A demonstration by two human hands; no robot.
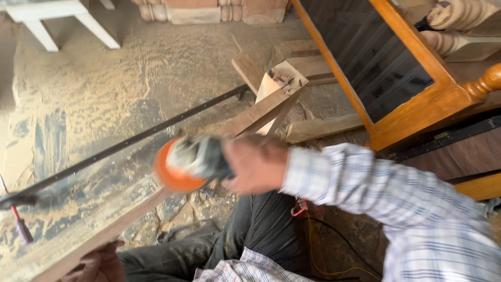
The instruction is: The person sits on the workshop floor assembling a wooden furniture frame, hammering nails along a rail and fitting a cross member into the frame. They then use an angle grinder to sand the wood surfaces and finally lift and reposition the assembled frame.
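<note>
My right hand grips a power grinder whose orange sanding disc faces left; hand and tool are blurred by motion. The disc hangs just over a long dusty wooden plank that runs from the lower left up toward the middle. My left hand rests at the plank's near end at the bottom edge, fingers curled against the wood. My right arm wears a checked shirt sleeve. My knee in dark trousers lies under the arm.
A long black metal bar crosses the dusty floor. A screwdriver with a red shaft lies at left. Wood offcuts are piled at centre. An orange-varnished wooden frame stands at right, a white stool at top left. A yellow cable runs below.
</note>
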